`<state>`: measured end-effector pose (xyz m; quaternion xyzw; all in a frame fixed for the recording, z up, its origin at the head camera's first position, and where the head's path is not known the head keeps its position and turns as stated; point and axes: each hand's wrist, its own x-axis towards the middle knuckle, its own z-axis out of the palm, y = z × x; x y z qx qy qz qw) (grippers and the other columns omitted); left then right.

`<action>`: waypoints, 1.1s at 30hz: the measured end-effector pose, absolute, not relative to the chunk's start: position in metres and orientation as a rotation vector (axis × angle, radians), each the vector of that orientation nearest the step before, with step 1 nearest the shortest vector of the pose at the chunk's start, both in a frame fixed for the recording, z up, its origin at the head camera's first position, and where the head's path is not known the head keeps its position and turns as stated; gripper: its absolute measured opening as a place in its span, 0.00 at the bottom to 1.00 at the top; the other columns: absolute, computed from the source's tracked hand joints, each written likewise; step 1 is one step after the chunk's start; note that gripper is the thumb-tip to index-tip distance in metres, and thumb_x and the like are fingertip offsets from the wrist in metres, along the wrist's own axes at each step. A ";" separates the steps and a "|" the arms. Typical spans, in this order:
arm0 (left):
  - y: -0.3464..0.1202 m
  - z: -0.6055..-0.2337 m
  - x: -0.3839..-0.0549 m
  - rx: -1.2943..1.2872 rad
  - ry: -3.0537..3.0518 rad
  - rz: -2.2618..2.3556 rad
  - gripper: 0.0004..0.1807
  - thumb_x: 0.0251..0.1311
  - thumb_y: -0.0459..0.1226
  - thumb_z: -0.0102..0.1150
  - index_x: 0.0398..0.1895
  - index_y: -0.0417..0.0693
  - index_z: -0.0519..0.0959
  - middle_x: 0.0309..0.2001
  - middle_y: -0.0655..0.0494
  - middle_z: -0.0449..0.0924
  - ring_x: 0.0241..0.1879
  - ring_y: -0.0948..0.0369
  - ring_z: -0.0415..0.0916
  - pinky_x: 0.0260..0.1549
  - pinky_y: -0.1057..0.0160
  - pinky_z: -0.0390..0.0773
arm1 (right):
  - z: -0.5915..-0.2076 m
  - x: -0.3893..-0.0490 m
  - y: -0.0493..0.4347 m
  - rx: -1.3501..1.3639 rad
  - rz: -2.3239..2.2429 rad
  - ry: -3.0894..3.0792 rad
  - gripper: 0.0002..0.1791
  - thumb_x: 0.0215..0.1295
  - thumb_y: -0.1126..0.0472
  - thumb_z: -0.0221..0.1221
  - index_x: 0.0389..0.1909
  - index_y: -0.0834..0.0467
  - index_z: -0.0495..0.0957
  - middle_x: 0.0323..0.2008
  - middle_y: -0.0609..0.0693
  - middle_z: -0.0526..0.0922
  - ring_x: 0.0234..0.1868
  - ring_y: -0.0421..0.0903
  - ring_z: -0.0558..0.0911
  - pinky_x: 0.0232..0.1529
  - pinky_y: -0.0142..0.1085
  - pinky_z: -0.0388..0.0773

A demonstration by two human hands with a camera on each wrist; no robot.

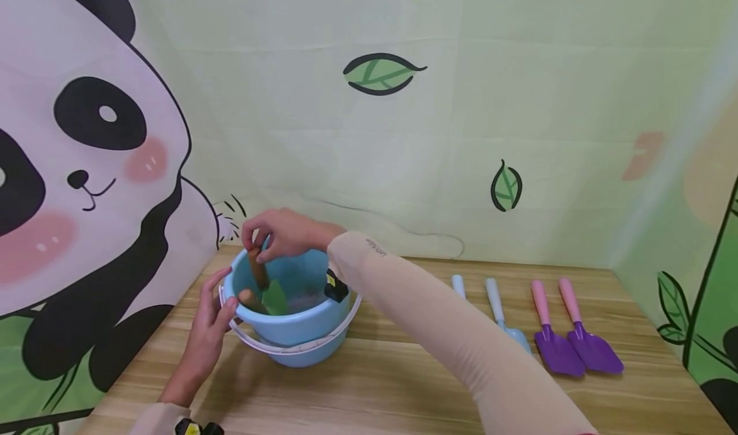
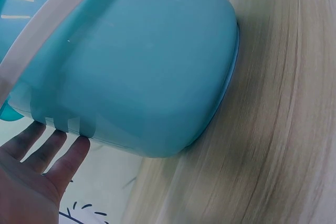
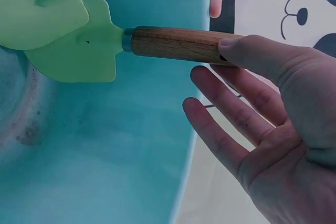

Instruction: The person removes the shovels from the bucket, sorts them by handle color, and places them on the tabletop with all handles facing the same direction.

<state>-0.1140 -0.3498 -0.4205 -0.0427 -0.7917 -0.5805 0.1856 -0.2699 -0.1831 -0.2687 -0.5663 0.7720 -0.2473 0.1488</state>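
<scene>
My right hand (image 1: 288,233) reaches into a light blue bucket (image 1: 300,325) and pinches the end of a wooden handle between thumb and finger. That handle belongs to a green-bladed toy shovel (image 3: 176,44); the other fingers stay off it. A second green shovel (image 3: 47,9) with a wooden handle lies beside it in the bucket, its blade overlapping the first. On the bucket's left side rests my left hand (image 1: 206,323), its straight fingers touching the outer wall (image 2: 136,72) and its thumb near the rim. The bucket's white carrying handle (image 1: 300,345) hangs down in front.
On the wooden table (image 1: 392,384), right of the bucket, lie two purple shovels (image 1: 559,352) with pink handles. Light blue shovels (image 1: 496,300) lie nearer, partly hidden by my right sleeve. A printed cloth backdrop (image 1: 277,102) with a panda stands behind the table.
</scene>
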 end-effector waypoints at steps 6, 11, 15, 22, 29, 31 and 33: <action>-0.350 -0.421 -0.115 -0.114 -2.232 -1.629 0.30 0.82 0.40 0.39 0.82 0.58 0.47 0.78 0.39 0.53 0.71 0.40 0.63 0.47 0.68 0.79 | -0.265 -0.271 -0.178 -1.593 -0.766 2.266 0.10 0.68 0.65 0.67 0.48 0.54 0.80 0.47 0.46 0.85 0.45 0.39 0.83 0.45 0.26 0.78; -0.350 -0.422 -0.115 -0.112 -2.233 -1.620 0.30 0.82 0.40 0.40 0.81 0.58 0.48 0.76 0.38 0.56 0.64 0.64 0.69 0.46 0.68 0.79 | -0.264 -0.272 -0.175 -1.579 -0.810 2.301 0.10 0.68 0.64 0.67 0.47 0.53 0.80 0.46 0.45 0.85 0.46 0.40 0.83 0.44 0.26 0.78; -0.350 -0.422 -0.115 -0.114 -2.232 -1.622 0.30 0.82 0.40 0.40 0.82 0.58 0.48 0.77 0.38 0.55 0.66 0.60 0.68 0.46 0.68 0.79 | -0.264 -0.273 -0.174 -1.568 -0.840 2.325 0.10 0.68 0.64 0.67 0.47 0.53 0.80 0.46 0.45 0.85 0.45 0.40 0.83 0.44 0.26 0.79; -0.351 -0.422 -0.115 -0.133 -2.227 -1.609 0.30 0.82 0.39 0.39 0.82 0.57 0.48 0.77 0.40 0.55 0.64 0.70 0.68 0.46 0.69 0.78 | -0.264 -0.276 -0.170 -1.564 -0.862 2.356 0.09 0.69 0.63 0.66 0.47 0.54 0.80 0.46 0.46 0.86 0.45 0.42 0.84 0.44 0.27 0.79; -0.350 -0.423 -0.115 -0.135 -2.233 -1.594 0.30 0.82 0.39 0.39 0.82 0.58 0.48 0.77 0.41 0.55 0.69 0.55 0.66 0.47 0.69 0.78 | -0.264 -0.278 -0.166 -1.589 -0.893 2.361 0.10 0.68 0.64 0.67 0.48 0.56 0.81 0.47 0.48 0.86 0.45 0.44 0.85 0.44 0.28 0.80; -0.350 -0.423 -0.115 -0.137 -2.230 -1.597 0.30 0.82 0.39 0.39 0.82 0.58 0.48 0.77 0.41 0.55 0.67 0.62 0.67 0.47 0.69 0.78 | -0.264 -0.278 -0.165 -1.586 -0.904 2.359 0.10 0.69 0.64 0.66 0.49 0.56 0.81 0.47 0.49 0.86 0.45 0.44 0.85 0.44 0.28 0.80; -0.350 -0.423 -0.115 -0.142 -2.223 -1.604 0.30 0.81 0.39 0.39 0.82 0.57 0.48 0.77 0.40 0.55 0.64 0.70 0.68 0.46 0.69 0.78 | -0.264 -0.279 -0.164 -1.574 -0.916 2.358 0.10 0.69 0.64 0.66 0.49 0.56 0.81 0.47 0.49 0.86 0.45 0.44 0.85 0.44 0.28 0.80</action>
